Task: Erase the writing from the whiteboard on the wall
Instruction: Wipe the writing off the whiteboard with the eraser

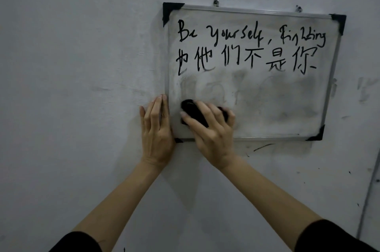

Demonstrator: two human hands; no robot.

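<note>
A small whiteboard (pixel 287 108) with a silver frame and black corner caps hangs on the grey wall. Two lines of black writing (pixel 246 46) fill its upper half. Below them the surface is smeared grey. My right hand (pixel 211 130) presses a black eraser (pixel 193 112) against the board's lower left part, fingers spread over it. Flat on the wall, my left hand (pixel 157 128) rests with straight fingers against the board's left frame edge, covering the lower left corner.
Two small hooks (pixel 216 2) hold the board's top edge. Dark marker marks (pixel 263 147) stain the wall below and to the right of the board. A thin vertical line (pixel 368 200) runs down the wall at far right.
</note>
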